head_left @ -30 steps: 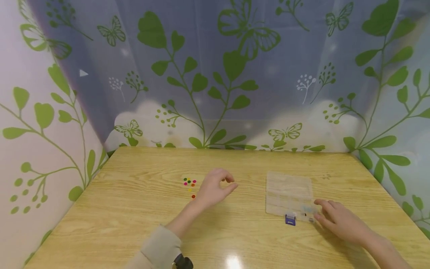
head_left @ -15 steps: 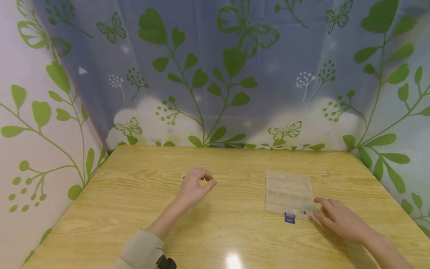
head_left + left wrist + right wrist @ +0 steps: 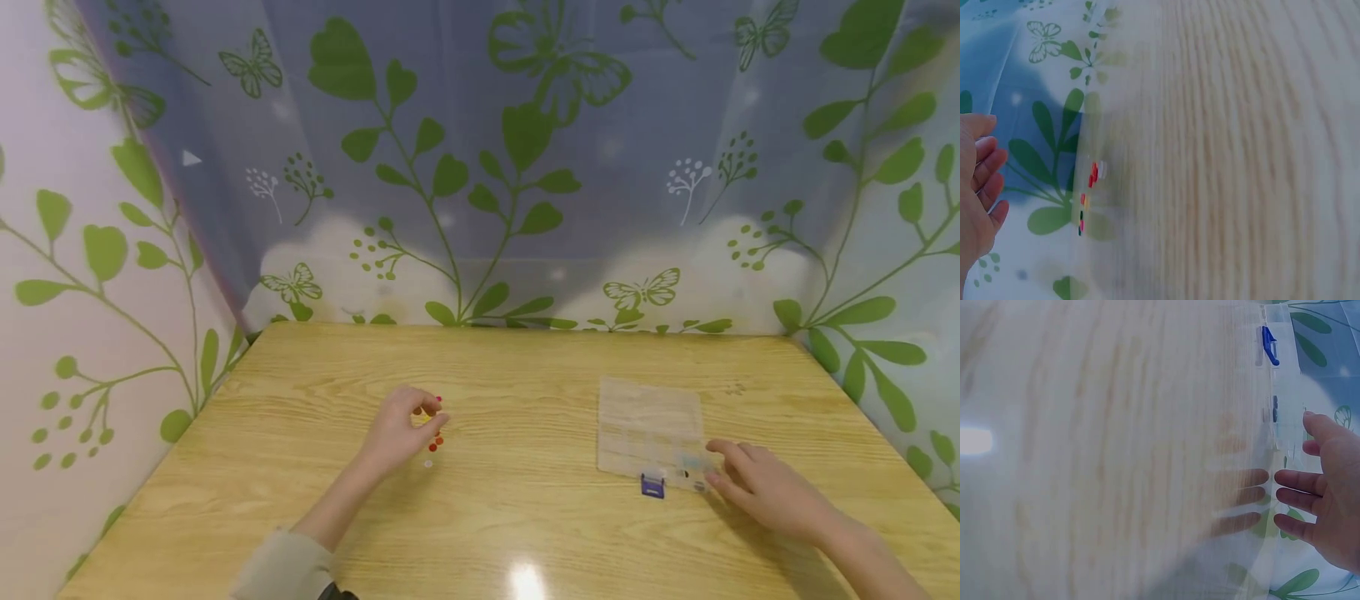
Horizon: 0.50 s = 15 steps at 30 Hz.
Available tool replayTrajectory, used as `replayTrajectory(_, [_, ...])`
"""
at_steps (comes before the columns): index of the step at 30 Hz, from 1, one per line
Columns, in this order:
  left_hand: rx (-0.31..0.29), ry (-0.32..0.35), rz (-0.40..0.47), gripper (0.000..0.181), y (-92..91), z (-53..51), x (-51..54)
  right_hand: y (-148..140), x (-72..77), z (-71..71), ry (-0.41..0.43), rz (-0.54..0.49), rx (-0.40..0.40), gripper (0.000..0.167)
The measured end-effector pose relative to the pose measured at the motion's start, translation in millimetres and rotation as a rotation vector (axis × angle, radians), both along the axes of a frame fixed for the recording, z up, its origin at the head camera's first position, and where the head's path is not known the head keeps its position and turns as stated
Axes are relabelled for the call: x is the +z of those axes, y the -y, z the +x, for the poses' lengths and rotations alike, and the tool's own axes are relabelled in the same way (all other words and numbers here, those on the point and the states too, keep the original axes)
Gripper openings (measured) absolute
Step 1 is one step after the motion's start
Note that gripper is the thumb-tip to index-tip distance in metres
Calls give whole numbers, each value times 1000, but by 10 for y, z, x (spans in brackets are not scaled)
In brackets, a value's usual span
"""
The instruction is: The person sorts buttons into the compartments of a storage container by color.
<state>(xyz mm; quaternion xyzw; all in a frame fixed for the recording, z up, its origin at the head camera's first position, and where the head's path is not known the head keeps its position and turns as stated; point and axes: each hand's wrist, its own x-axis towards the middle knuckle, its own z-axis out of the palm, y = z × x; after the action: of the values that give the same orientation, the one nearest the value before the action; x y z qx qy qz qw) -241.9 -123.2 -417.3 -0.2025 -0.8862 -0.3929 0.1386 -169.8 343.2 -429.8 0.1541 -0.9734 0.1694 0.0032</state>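
Left hand (image 3: 399, 425): released. I see its fingers loosely curved, with a gap between thumb and fingertips; it grasps nothing. Small coloured discs (image 3: 432, 448) lie on the wooden table (image 3: 525, 500) around its thumb and fingertips, red, yellow and pink among them. A white disc (image 3: 428, 463) lies on the near side of its thumb. On the left wrist view, I see the discs well apart from the palm.

Right hand (image 3: 768, 492): released. I see relaxed fingers, holding nothing. A transparent case (image 3: 648, 408) lies flat just left of its fingertips; I cannot tell whether they touch the edge. Dark and pale-blue details show in the case corner nearest this hand, too small for me to identify. A blue latch (image 3: 652, 487) sits at the case's near edge, left of the thumb. Faint small pieces (image 3: 735, 388) lie beyond the fingertips.
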Motion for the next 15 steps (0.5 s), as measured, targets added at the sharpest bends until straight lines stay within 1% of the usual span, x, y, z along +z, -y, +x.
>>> replayTrajectory(5, [21,15,-4,11,80,28,-31,-2,6,-6,-5,8,-1,45])
replayTrajectory(10, [25,8,-35,7,130,31,-111,-1,2,-8,-2,13,8,44])
replayTrajectory(15, [40,4,-48,7,159,57,-175,4,-2,-9,-6,14,10,42])
